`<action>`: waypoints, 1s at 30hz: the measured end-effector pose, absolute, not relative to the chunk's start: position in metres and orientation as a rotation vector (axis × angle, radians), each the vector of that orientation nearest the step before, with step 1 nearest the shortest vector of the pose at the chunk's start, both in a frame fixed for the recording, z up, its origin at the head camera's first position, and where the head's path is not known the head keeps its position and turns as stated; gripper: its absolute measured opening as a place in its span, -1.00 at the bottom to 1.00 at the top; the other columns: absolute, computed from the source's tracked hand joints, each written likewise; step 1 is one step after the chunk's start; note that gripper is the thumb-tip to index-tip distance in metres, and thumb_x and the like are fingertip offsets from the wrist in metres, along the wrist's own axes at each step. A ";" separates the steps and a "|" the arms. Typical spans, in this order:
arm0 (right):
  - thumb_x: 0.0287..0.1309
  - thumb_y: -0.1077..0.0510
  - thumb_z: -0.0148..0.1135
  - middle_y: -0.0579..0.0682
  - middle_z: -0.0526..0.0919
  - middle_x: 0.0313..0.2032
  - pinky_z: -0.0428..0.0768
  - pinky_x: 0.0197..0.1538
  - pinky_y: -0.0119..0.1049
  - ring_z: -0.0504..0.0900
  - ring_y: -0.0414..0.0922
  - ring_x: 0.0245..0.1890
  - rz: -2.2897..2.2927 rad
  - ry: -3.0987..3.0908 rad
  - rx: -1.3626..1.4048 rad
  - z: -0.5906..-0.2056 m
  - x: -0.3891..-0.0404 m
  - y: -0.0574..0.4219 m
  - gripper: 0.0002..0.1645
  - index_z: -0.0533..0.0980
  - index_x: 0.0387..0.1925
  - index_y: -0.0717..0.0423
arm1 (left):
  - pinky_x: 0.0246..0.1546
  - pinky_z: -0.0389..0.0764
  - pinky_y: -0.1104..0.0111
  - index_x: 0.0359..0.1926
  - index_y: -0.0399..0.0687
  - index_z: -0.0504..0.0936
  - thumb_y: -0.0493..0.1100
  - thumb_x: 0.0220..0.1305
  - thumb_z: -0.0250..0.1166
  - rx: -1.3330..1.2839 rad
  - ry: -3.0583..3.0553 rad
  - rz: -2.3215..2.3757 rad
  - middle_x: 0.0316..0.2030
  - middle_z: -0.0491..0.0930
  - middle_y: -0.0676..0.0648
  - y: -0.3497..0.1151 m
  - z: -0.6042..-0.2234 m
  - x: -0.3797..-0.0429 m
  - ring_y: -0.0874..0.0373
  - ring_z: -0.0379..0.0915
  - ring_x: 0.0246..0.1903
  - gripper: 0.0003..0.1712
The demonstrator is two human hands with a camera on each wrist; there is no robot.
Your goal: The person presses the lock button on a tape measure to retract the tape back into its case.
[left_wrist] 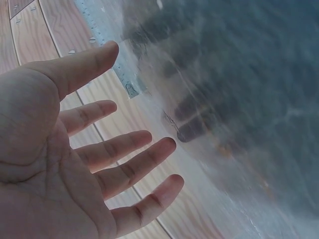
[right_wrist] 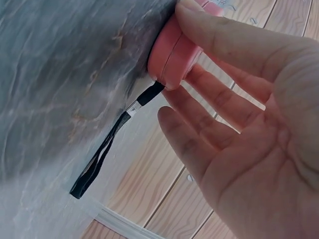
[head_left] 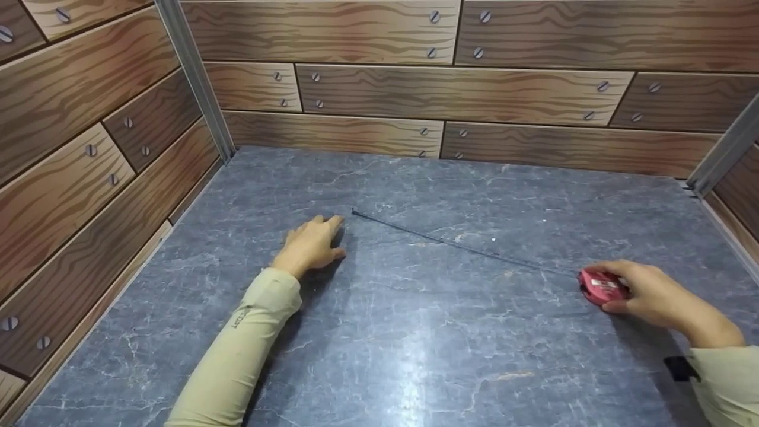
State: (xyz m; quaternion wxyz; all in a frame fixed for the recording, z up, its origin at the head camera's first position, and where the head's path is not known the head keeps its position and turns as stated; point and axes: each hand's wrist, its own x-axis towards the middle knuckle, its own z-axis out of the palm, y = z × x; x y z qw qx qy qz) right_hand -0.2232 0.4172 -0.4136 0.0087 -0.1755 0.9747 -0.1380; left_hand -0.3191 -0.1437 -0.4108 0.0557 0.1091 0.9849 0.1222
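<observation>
One tape measure [head_left: 603, 287], right of frame, observed grasped by the right hand [head_left: 661, 299]; blade [head_left: 439, 239] extended over the grey table [head_left: 385, 332] to mid-frame, ending near the left hand [head_left: 309, 244], which I find released and spread, left of centre

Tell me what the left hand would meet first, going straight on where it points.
Probably the back wall; the left hand might brush the dark strip's end close beside it, as height above the table is unclear.
</observation>
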 end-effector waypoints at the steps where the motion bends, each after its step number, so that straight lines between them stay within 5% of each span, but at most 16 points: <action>1: -0.04 0.23 0.68 0.46 0.69 0.12 0.61 0.07 0.22 0.68 0.35 0.06 -0.435 3.052 -0.552 -0.414 -0.223 0.419 -0.20 0.57 0.26 0.37 | 0.36 0.43 -0.34 0.60 0.08 0.35 0.05 0.41 0.45 0.335 2.990 0.372 0.44 0.46 -0.32 -0.143 -0.411 -0.319 -0.37 0.47 0.39 -0.17; 14: -0.10 0.31 0.67 0.53 0.67 0.08 0.55 0.08 0.44 0.64 0.51 0.06 -0.373 3.063 -0.466 -0.409 -0.219 0.447 -0.17 0.54 0.27 0.37 | 0.36 0.46 -0.30 0.61 0.09 0.34 0.02 0.45 0.43 0.418 2.978 0.331 0.44 0.47 -0.28 -0.126 -0.409 -0.323 -0.32 0.45 0.42 -0.18; 30: -0.10 0.33 0.66 0.47 0.70 0.05 0.57 0.09 0.36 0.66 0.43 0.06 -0.421 3.045 -0.471 -0.411 -0.221 0.446 -0.21 0.57 0.23 0.40 | 0.47 0.26 -0.38 0.66 0.19 0.25 -0.03 0.54 0.29 0.357 2.928 0.292 0.59 0.30 -0.25 -0.091 -0.412 -0.343 -0.33 0.23 0.57 -0.22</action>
